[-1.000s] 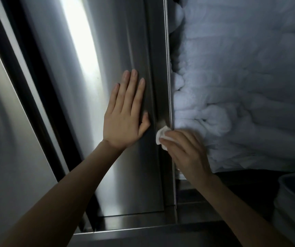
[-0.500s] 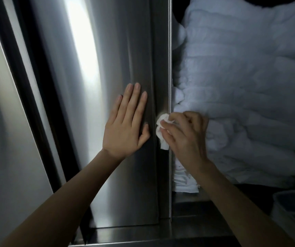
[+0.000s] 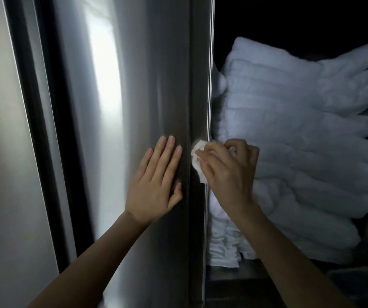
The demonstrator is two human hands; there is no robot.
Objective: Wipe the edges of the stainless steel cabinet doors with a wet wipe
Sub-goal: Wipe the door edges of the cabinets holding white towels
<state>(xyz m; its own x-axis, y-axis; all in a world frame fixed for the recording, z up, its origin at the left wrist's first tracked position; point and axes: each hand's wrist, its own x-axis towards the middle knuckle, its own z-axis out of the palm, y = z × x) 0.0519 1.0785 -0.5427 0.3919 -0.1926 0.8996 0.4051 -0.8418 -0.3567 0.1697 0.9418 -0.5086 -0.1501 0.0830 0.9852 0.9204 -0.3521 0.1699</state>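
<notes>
My right hand (image 3: 227, 174) pinches wet wipe (image 3: 197, 162) onto cabinet door's (image 3: 151, 85) right edge (image 3: 199, 85); edge runs vertical above it; left hand (image 3: 156, 187) flat.

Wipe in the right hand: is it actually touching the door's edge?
Touching. The head view shows the wipe, pinched in the right hand, pressed flat against the door edge, with no gap between them.
</notes>
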